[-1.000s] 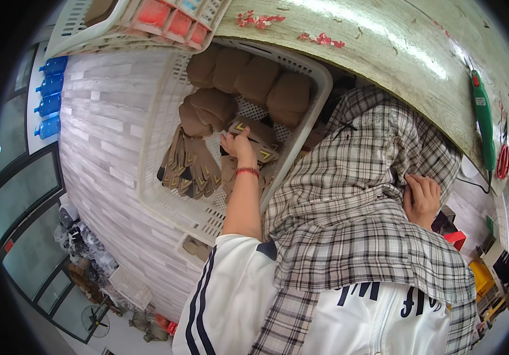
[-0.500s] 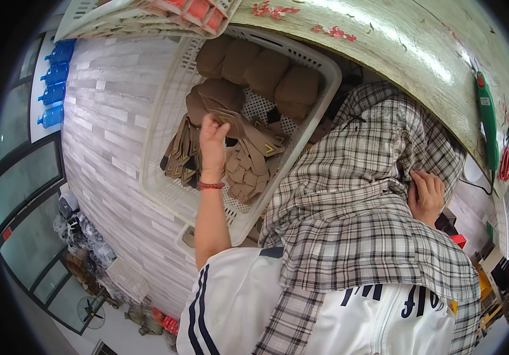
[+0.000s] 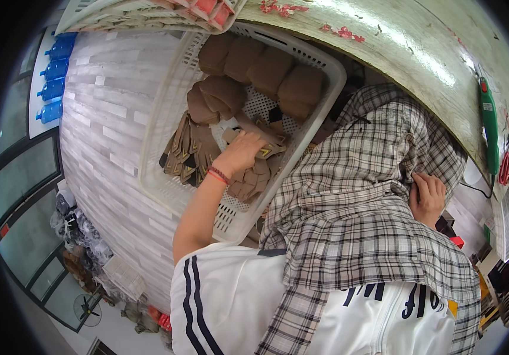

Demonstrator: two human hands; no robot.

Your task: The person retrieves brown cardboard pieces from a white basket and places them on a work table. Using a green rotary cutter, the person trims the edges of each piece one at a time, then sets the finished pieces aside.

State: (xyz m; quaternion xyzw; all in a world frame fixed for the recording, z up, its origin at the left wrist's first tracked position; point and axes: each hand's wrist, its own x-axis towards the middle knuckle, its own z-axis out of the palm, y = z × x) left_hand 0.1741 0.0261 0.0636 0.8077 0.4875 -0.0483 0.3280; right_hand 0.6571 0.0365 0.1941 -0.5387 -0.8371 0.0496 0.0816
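My left hand point(image 3: 241, 152) reaches into a white plastic basket point(image 3: 158, 112). Its fingers are curled down on a brown fabric strap point(image 3: 262, 133) in the pile, and their tips are partly hidden. Beside it lie flat brown pieces with yellow chevrons point(image 3: 184, 151) at the left and folded brown pieces point(image 3: 249, 184) nearer me. Rounded brown fabric cups point(image 3: 269, 71) line the far side, with a looser cup bundle point(image 3: 216, 97) before them. On the plaid apron point(image 3: 349, 195) over my lap rests my right hand point(image 3: 427, 200), fingers loosely spread, holding nothing.
Over the basket's far edge hangs another white crate point(image 3: 148, 21) with red items. A worn table point(image 3: 384, 44) runs along the far right, bearing a green hand tool point(image 3: 489, 118) and red-handled scissors point(image 3: 505, 165). Blue water bottles point(image 3: 53, 89) stand at the far left.
My left hand has moved right and toward me, from upright beside the cup bundle down onto the strap pile. The held-up flat piece has lowered. My right hand stays put.
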